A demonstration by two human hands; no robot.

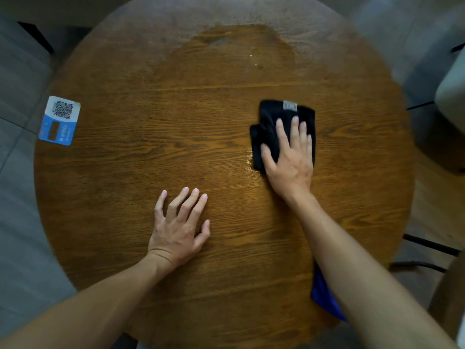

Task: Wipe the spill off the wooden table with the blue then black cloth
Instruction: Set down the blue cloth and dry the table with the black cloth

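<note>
A round wooden table (pixel 125 172) fills the view. My right hand (pixel 289 157) presses flat on a folded black cloth (pixel 269 127) with a small grey label, right of the table's middle. My left hand (pixel 180 222) rests palm down on the bare wood near the front, fingers spread, holding nothing. A darker wet-looking patch (pixel 234 51) spreads over the far part of the table. The blue cloth (pixel 323 295) lies at the table's near right edge, mostly hidden under my right forearm.
A blue and white card with a QR code (pixel 60 120) lies at the table's left edge. Grey floor tiles surround the table. A pale chair or seat (pixel 450 96) stands to the right, with dark metal legs (pixel 427 245) below it.
</note>
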